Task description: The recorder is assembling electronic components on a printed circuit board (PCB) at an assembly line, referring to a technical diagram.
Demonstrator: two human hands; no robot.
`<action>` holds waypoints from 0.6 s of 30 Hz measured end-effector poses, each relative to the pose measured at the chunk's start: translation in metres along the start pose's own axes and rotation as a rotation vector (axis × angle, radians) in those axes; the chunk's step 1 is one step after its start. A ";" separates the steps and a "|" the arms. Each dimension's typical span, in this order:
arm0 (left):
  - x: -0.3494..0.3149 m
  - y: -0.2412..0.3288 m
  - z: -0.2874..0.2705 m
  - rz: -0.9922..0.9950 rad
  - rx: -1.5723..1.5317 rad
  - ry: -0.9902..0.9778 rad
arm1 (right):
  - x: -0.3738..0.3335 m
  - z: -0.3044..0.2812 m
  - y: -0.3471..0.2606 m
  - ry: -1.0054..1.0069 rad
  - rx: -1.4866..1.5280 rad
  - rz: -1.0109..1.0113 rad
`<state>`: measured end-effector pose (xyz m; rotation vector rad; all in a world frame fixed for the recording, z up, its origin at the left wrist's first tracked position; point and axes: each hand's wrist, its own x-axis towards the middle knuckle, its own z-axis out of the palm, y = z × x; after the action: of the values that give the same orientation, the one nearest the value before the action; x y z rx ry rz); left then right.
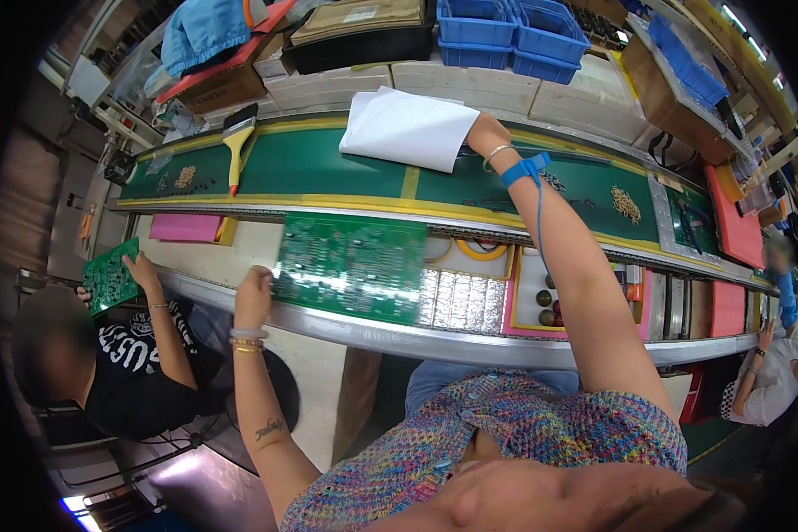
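A large green circuit board (pixel 350 266) lies at the near edge of the workbench, with rows of small parts on it. My left hand (pixel 254 291) pinches its left edge between closed fingers. Stretched out over the green conveyor belt, my right hand (pixel 488 136) grips the right end of some white paper sheets (pixel 403 129), which are slightly bent. The fingers of that hand are partly hidden. A blue wrist strap (pixel 525 168) with a cord is around my right wrist.
A yellow-handled brush (pixel 238 146) and small piles of tan parts (pixel 626 204) lie on the belt (pixel 301 168). Blue bins (pixel 474 27) stand behind. On the left, a co-worker holds another circuit board (pixel 113 277); another person (pixel 771 377) is at the far right.
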<state>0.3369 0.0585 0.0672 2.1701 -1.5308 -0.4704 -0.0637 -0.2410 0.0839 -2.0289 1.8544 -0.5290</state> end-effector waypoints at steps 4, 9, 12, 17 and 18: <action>-0.020 0.062 0.006 0.040 -0.126 -0.252 | -0.003 0.004 -0.007 -0.081 0.056 -0.029; 0.070 0.122 0.043 0.380 -0.342 0.022 | 0.007 0.032 0.018 0.034 0.060 -0.089; 0.161 0.132 0.086 0.508 -0.547 0.065 | 0.008 0.043 0.028 0.101 0.152 -0.193; 0.182 0.156 0.086 0.281 -0.664 -0.162 | -0.021 0.025 -0.016 0.020 0.259 -0.195; 0.180 0.154 0.084 0.239 -0.725 -0.181 | -0.021 0.023 -0.022 -0.007 0.276 -0.163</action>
<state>0.2307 -0.1693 0.0748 1.4025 -1.3893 -0.9797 -0.0351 -0.2185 0.0733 -1.9990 1.5228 -0.7746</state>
